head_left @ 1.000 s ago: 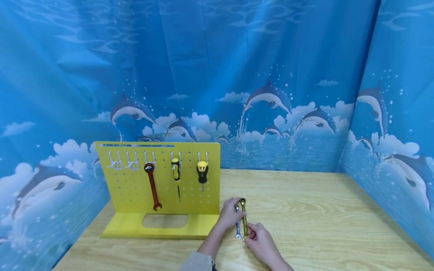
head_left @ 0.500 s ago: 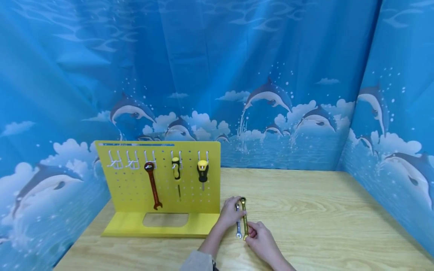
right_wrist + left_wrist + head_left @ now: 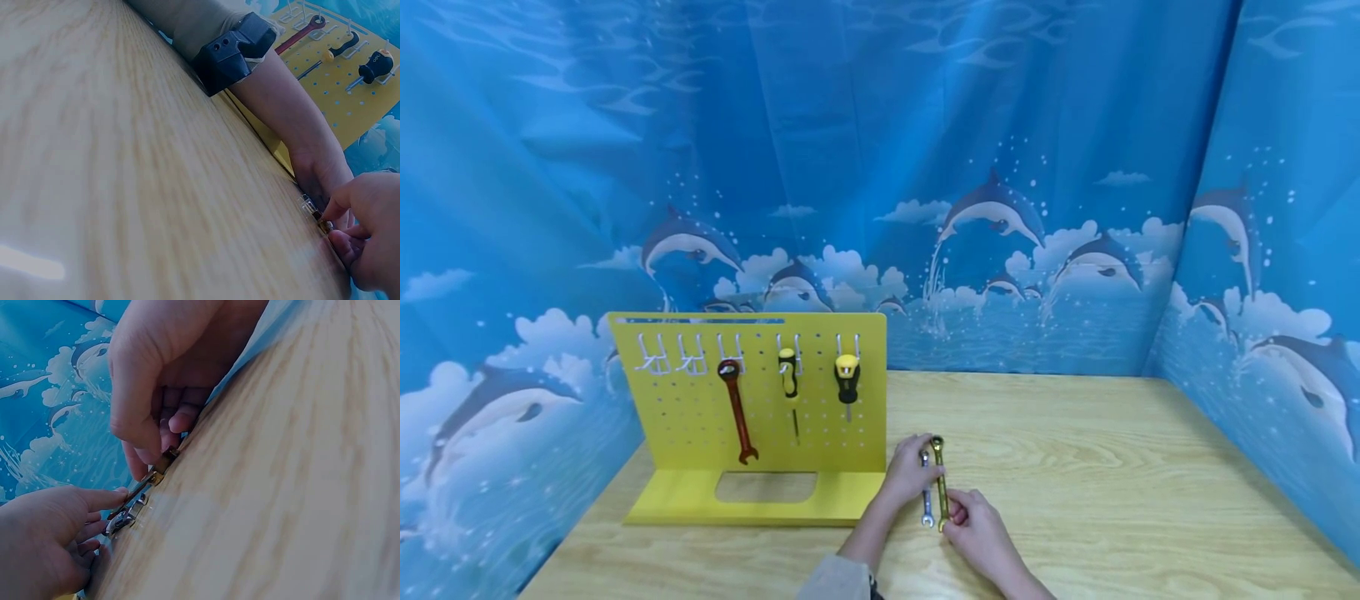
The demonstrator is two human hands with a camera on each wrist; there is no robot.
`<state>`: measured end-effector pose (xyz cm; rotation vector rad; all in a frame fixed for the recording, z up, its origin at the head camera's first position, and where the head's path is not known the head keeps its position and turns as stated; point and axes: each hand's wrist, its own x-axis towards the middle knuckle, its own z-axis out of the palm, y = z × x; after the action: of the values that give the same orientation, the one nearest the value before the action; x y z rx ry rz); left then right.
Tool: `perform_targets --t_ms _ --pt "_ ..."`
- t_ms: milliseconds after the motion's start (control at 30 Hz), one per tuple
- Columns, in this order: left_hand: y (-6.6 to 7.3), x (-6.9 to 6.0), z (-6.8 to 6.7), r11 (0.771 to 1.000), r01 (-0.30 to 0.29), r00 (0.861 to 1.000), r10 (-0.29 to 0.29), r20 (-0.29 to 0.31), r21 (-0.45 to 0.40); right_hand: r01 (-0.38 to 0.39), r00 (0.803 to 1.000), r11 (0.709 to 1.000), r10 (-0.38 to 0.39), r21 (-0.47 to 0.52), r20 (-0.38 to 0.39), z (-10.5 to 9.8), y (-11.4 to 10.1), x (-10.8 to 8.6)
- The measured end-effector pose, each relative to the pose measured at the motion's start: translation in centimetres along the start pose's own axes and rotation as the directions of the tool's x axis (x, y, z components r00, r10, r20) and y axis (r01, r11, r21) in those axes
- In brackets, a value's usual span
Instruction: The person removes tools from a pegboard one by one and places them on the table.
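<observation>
A gold combination wrench [image 3: 942, 492] and a smaller silver wrench [image 3: 927, 504] lie side by side on the wooden table, ring ends pointing away. My left hand [image 3: 907, 473] reaches over the silver wrench. Its index finger is at the gold wrench's ring end and its thumb on the shaft, holding it. My right hand [image 3: 981, 533] pinches the open end of the gold wrench between thumb and index finger. In the left wrist view the left hand [image 3: 47, 540] and right hand [image 3: 162, 369] meet at the wrenches. The right wrist view partly hides the gold wrench [image 3: 325, 227] behind fingers.
Left of the hands stands a yellow pegboard [image 3: 692, 454] with white hooks. On it hang a red wrench [image 3: 739, 415], a yellow-and-black screwdriver [image 3: 789, 379] and a stubby screwdriver [image 3: 847, 383]. Two left hooks [image 3: 692, 358] carry nothing. A blue dolphin curtain [image 3: 1037, 150] surrounds the table [image 3: 1112, 475].
</observation>
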<state>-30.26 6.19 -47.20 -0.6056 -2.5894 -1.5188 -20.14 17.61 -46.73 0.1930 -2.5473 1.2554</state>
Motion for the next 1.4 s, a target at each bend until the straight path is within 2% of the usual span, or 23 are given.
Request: perform_targets --t_ms 167,333,533,700,833,900,1100,1233,1400 --pt "0.2 0.1 0.1 0.999 0.036 0.999 -0.035 -0.004 0.015 -0.07 0.994 0.993 0.077 0.09 -0.078 -0.1 -0.2 0.1" --pt "-0.1 0.2 0.3 0.999 0.038 0.999 -0.039 -0.028 -0.02 -0.074 0.98 0.988 0.097 0.137 -0.173 -0.4 -0.3 0.2" --pt "-0.1 0.4 0.5 0.998 0.017 0.996 -0.023 -0.09 -0.067 -0.076 0.969 0.982 0.113 0.174 -0.219 -0.5 -0.4 0.3" --pt "1.0 0.2 -0.1 0.998 -0.028 0.996 0.023 -0.086 -0.061 -0.062 0.962 0.978 0.112 0.201 -0.248 -0.6 -0.7 0.4" --pt "2.2 -0.2 -1.0 0.996 -0.082 0.996 0.081 -0.034 -0.039 -0.022 0.96 0.978 0.079 0.207 -0.27 -1.2 -1.4 0.5" --pt "2.7 -0.4 -1.5 0.993 -0.118 0.993 0.118 0.004 -0.019 -0.009 0.958 0.975 0.071 0.22 -0.278 -1.6 -2.0 0.6" --pt "3.9 -2.0 -3.8 0.982 -0.179 0.978 0.171 0.12 0.06 0.001 0.964 0.959 0.074 0.282 -0.254 -3.2 -4.4 1.1" --pt "4.4 -3.4 -5.6 0.975 -0.212 0.969 0.199 0.148 0.071 0.048 0.968 0.958 0.025 0.282 -0.248 -4.0 -6.2 1.4" --pt "4.3 -4.9 -8.0 0.973 -0.221 0.965 0.208 0.156 0.067 0.102 0.978 0.942 -0.037 0.318 -0.204 -4.1 -8.6 1.9"
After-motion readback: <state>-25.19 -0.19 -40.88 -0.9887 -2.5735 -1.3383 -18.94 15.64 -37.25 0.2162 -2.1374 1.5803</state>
